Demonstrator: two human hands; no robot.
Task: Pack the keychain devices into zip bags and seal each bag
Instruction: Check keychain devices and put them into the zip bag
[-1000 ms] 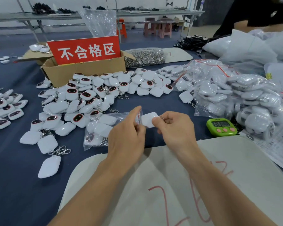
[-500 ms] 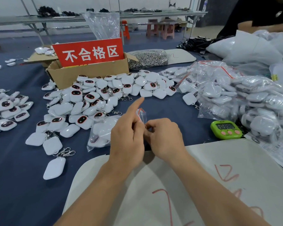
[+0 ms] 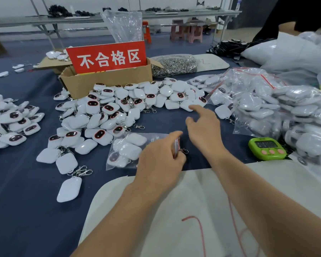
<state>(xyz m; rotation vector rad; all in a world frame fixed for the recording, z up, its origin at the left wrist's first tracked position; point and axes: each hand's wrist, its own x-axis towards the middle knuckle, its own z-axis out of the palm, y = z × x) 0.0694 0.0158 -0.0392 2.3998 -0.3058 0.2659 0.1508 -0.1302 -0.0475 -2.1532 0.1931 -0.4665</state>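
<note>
My left hand (image 3: 161, 158) grips the mouth of a clear zip bag (image 3: 130, 151) that lies on the blue table and holds several white keychain devices; a metal clasp (image 3: 183, 151) sticks out by my fingers. My right hand (image 3: 204, 130) is off the bag, fingers loosely spread, index finger stretched toward the loose pile of white keychain devices (image 3: 130, 106) with dark red-rimmed faces. Its fingertip is close to one white device (image 3: 186, 105) at the pile's near edge.
A cardboard box (image 3: 107, 80) with a red sign stands behind the pile. Filled bags (image 3: 271, 112) heap up at the right beside a green timer (image 3: 267, 148). More devices (image 3: 11, 121) lie at the left. A white sack (image 3: 193, 210) covers my lap. A bag of metal clasps (image 3: 174, 64) sits behind.
My right hand has let go of the bag's mouth and moved forward and right toward the pile. The device it was pushing in is now inside the bag. My left hand still holds the bag.
</note>
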